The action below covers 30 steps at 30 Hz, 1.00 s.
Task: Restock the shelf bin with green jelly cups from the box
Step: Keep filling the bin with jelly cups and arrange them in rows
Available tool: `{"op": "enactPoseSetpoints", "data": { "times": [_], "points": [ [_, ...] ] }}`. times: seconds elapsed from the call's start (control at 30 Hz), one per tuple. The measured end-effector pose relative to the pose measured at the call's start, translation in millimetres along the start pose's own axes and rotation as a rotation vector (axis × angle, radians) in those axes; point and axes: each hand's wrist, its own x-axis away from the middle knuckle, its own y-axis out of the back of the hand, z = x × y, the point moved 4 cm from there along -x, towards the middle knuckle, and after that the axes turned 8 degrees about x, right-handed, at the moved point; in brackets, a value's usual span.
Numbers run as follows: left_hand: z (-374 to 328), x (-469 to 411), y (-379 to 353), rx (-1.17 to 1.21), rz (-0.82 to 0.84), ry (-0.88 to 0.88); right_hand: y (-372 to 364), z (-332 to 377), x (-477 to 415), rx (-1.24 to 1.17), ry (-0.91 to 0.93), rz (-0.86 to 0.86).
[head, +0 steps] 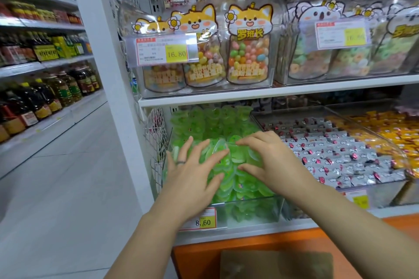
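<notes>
Green jelly cups [223,120] fill the bin [251,209] at 12 o'clock. Left hand [192,166] spread flat and right hand [273,161] loosely bent press on them, apparently levelling the heap. Next move likely calls for reaching to the box [276,265] at 6 o'clock.

Bright green jelly cups [229,124], silver wrappers [335,156] with red spots, yellow price tag [205,222], orange ledge [283,240].
</notes>
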Motion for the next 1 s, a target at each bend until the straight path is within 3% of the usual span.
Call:
{"op": "enactPoseSetpoints", "data": {
  "times": [0.23,0.67,1.0],
  "points": [
    [-2,6,1,-0.046,0.012,-0.007,-5,0,6,0.002,0.059,-0.092],
    [-8,4,10,0.154,-0.142,-0.070,15,0,11,-0.163,-0.037,-0.185],
    [-27,6,31,0.351,-0.527,-0.223,29,11,13,-0.193,0.012,-0.277]
  ]
}}
